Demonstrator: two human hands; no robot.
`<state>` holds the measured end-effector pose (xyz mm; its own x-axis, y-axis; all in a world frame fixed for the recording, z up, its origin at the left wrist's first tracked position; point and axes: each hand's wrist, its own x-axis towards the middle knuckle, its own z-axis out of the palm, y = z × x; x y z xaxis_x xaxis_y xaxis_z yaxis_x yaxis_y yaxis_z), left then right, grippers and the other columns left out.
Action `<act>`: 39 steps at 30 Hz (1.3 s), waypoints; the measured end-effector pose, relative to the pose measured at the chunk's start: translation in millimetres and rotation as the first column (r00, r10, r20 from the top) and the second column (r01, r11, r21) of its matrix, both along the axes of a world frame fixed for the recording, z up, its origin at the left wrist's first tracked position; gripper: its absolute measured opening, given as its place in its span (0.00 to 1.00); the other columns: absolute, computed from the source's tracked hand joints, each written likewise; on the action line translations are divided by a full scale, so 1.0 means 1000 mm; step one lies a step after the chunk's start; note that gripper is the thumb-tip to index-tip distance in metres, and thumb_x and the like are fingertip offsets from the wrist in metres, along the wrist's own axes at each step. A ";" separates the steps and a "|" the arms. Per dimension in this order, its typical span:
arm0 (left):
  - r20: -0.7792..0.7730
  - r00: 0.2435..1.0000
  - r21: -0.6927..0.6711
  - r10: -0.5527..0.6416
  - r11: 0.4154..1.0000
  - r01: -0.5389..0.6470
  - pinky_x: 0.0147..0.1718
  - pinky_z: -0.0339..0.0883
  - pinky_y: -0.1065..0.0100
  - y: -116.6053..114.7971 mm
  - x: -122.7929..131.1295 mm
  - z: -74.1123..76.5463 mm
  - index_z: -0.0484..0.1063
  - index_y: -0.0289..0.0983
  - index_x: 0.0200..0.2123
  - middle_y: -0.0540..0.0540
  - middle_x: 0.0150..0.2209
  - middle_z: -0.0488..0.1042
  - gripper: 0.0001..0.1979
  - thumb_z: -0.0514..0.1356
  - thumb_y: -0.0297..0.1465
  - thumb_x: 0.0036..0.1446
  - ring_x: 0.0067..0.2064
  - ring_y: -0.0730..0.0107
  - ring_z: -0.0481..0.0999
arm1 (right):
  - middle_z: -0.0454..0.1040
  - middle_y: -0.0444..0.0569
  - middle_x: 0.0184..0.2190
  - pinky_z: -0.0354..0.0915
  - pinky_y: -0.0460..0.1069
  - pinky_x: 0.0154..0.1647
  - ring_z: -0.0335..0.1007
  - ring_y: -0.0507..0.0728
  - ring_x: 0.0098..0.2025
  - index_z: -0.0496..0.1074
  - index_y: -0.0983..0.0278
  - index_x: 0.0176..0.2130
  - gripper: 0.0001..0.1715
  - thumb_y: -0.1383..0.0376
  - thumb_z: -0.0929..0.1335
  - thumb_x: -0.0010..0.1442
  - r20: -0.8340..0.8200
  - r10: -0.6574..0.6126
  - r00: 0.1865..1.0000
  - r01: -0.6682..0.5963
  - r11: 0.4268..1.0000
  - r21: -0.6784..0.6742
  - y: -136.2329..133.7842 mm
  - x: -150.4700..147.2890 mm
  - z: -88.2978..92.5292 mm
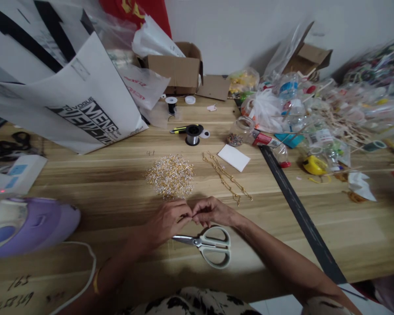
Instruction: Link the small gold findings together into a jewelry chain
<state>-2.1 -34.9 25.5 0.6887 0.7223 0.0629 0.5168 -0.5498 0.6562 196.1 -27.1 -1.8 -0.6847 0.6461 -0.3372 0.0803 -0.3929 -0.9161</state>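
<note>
My left hand (174,218) and my right hand (210,211) meet fingertip to fingertip over the table, both pinched closed. Whatever lies between the fingers is too small to make out. Just beyond them spreads a pile of small gold and silver pieces (171,176). A pair of scissors (202,243) with pale handles lies below my hands, its blades pointing left and partly under my left hand. To the right of the pile, two gold chains (226,177) lie side by side on the wood.
A wire spool (192,135), a yellow-black cutter (180,130) and a white card (234,157) lie beyond the pile. A paper bag (95,105) and purple appliance (49,223) stand left. Right of the dark strip (298,210) sit a glass jar (244,127), plastic bottles and a yellow tape measure (315,165).
</note>
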 end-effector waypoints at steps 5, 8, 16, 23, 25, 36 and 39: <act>0.039 0.996 -0.058 0.076 0.996 -0.074 0.30 0.61 0.73 0.003 0.000 0.002 0.73 0.35 0.28 0.48 0.27 0.72 0.06 0.57 0.27 0.55 0.31 0.73 0.70 | 0.65 0.39 0.18 0.57 0.39 0.16 0.58 0.44 0.17 0.71 0.68 0.29 0.17 0.55 0.72 0.48 -0.002 -0.036 0.999 0.036 0.998 0.043 -0.001 -0.001 -0.002; 0.034 0.996 -0.103 0.084 0.991 -0.080 0.29 0.60 0.73 0.004 0.001 0.004 0.73 0.35 0.26 0.49 0.26 0.72 0.07 0.57 0.25 0.54 0.30 0.74 0.70 | 0.64 0.38 0.17 0.56 0.39 0.15 0.57 0.44 0.17 0.71 0.68 0.29 0.17 0.55 0.72 0.49 0.008 -0.046 0.999 0.046 0.997 0.060 -0.001 -0.002 -0.001; -0.012 0.992 -0.177 0.122 0.977 -0.122 0.30 0.61 0.73 0.004 0.004 0.010 0.74 0.35 0.27 0.49 0.26 0.73 0.05 0.59 0.28 0.53 0.30 0.74 0.71 | 0.65 0.39 0.17 0.57 0.39 0.15 0.58 0.44 0.17 0.70 0.68 0.29 0.18 0.55 0.71 0.49 0.012 -0.075 0.997 0.074 0.993 0.086 -0.002 -0.002 -0.001; -0.017 0.992 -0.183 0.123 0.975 -0.124 0.29 0.60 0.74 0.009 0.005 0.007 0.74 0.34 0.27 0.49 0.26 0.73 0.07 0.57 0.27 0.54 0.28 0.75 0.70 | 0.65 0.39 0.17 0.58 0.39 0.15 0.59 0.45 0.17 0.70 0.69 0.29 0.17 0.56 0.72 0.49 -0.005 -0.095 0.995 0.095 0.992 0.079 -0.002 -0.002 -0.004; -0.018 0.991 -0.199 0.135 0.971 -0.136 0.28 0.59 0.75 0.011 0.004 0.006 0.74 0.34 0.28 0.49 0.26 0.74 0.07 0.57 0.28 0.54 0.27 0.75 0.69 | 0.66 0.40 0.19 0.59 0.39 0.15 0.61 0.45 0.18 0.71 0.69 0.30 0.16 0.58 0.72 0.49 -0.036 -0.112 0.993 0.114 0.990 0.081 0.000 -0.001 -0.003; 0.051 0.988 -0.124 0.147 0.982 -0.140 0.30 0.61 0.73 0.024 0.009 0.001 0.76 0.34 0.29 0.47 0.28 0.77 0.06 0.59 0.29 0.53 0.29 0.72 0.72 | 0.71 0.43 0.24 0.60 0.40 0.18 0.63 0.46 0.21 0.72 0.68 0.33 0.15 0.59 0.73 0.49 -0.101 -0.209 0.973 0.216 0.974 0.069 0.003 -0.001 0.000; 0.086 0.987 -0.100 0.136 0.987 -0.127 0.31 0.61 0.72 0.026 0.012 0.001 0.76 0.34 0.29 0.47 0.28 0.77 0.06 0.59 0.28 0.53 0.29 0.72 0.72 | 0.65 0.40 0.18 0.58 0.40 0.17 0.59 0.45 0.19 0.72 0.68 0.30 0.15 0.59 0.73 0.48 -0.041 -0.243 0.969 0.246 0.963 0.113 0.003 0.000 -0.002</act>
